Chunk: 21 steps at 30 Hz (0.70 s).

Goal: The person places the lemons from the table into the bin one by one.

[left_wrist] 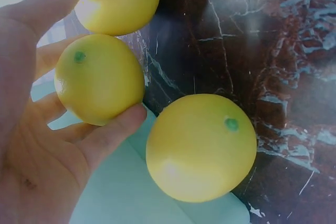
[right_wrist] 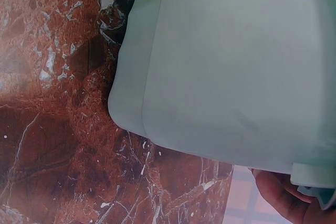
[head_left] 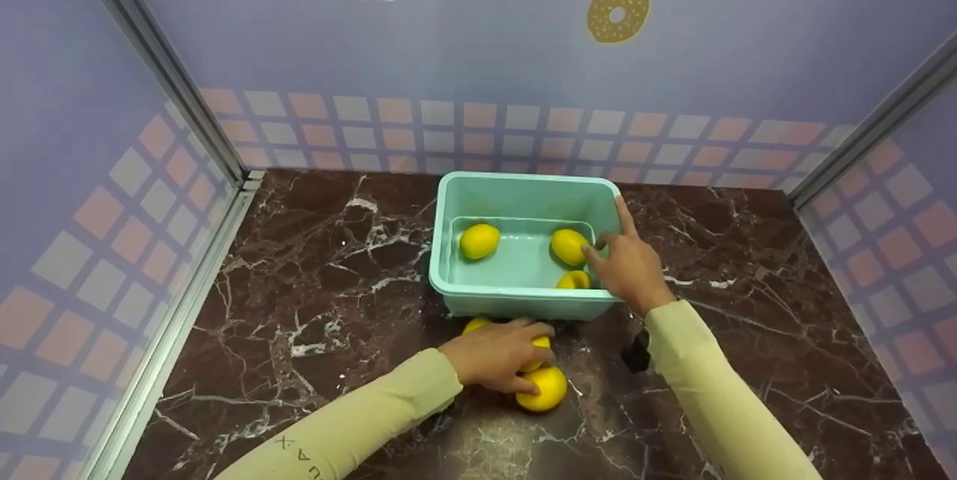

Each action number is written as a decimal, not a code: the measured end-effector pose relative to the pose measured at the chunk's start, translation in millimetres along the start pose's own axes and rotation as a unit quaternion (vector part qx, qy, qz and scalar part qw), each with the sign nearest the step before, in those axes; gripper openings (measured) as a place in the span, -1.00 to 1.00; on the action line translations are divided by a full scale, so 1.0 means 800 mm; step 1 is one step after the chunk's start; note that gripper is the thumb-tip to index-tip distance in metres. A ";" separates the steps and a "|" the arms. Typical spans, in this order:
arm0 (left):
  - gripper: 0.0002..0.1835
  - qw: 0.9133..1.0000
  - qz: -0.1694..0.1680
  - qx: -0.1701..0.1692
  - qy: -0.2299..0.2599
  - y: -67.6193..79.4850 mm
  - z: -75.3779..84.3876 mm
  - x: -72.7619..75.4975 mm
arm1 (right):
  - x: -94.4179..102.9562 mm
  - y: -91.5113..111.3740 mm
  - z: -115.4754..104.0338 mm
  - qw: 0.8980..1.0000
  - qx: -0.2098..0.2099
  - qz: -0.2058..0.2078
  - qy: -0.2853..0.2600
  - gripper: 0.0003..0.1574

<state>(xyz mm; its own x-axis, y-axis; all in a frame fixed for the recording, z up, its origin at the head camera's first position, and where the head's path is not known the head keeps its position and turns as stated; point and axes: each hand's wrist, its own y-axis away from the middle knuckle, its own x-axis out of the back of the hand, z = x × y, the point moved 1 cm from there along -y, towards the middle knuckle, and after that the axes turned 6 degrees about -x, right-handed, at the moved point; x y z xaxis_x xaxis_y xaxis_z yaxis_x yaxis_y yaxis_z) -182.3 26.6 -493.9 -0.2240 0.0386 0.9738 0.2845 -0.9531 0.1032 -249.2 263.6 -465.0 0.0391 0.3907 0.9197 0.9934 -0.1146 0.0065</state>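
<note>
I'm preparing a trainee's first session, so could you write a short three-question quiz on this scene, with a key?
1. How many smooth, rounded yellow fruits show in the left wrist view?
2. In the head view, at which side does the right grip hold the mint-green, rectangular plastic bin? A) left; B) right; C) far.
3. True or false: the left grip touches no fruit.

Key: 1. Three. 2. B. 3. False; its fingers curl around one.
</note>
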 end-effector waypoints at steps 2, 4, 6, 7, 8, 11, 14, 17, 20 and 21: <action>-0.57 1.000 0.001 -0.004 -0.005 0.000 0.000 0.002 | 0.001 0.000 0.000 1.000 -0.001 -0.002 -0.001 -0.52; -0.60 1.000 0.007 -0.010 -0.014 0.000 0.001 0.003 | 0.002 0.000 0.000 1.000 -0.002 -0.003 0.000 -0.51; -0.61 1.000 0.013 -0.016 -0.020 0.001 0.001 0.004 | 0.003 0.000 0.001 1.000 0.000 -0.005 0.001 -0.51; -0.61 0.999 0.016 -0.018 -0.022 0.001 0.001 0.004 | 0.003 0.000 0.001 1.000 0.000 -0.005 0.001 -0.50; -0.61 0.999 0.018 -0.020 -0.026 0.001 0.001 0.005 | 0.003 0.000 0.001 1.000 0.000 -0.006 0.001 -0.50; -0.59 0.999 0.022 -0.025 -0.027 0.002 0.001 0.006 | 0.002 0.000 0.002 1.000 0.001 -0.004 -0.001 -0.51; -0.59 0.999 0.024 -0.029 -0.029 0.003 0.001 0.006 | 0.002 0.000 0.002 1.000 0.000 -0.002 -0.002 -0.51; -0.60 0.999 0.029 -0.031 -0.031 0.003 0.000 0.007 | 0.001 0.000 0.001 1.000 -0.002 -0.001 -0.005 -0.52; -0.61 0.998 0.036 -0.034 -0.032 0.003 0.000 0.008 | 0.000 0.000 0.001 1.000 -0.003 -0.002 -0.008 -0.53; -0.62 0.998 0.039 -0.035 -0.032 0.002 0.000 0.009 | 0.000 -0.001 0.001 1.000 -0.004 -0.001 -0.008 -0.53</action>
<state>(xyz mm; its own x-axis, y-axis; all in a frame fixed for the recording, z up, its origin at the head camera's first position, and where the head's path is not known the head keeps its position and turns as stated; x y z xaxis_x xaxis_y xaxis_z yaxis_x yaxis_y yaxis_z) -182.9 25.1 -486.7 -0.1427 -0.0184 0.9896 0.2326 -0.9724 0.0154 -249.7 263.9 -465.4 0.0384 0.4055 0.9133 0.9927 -0.1201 0.0116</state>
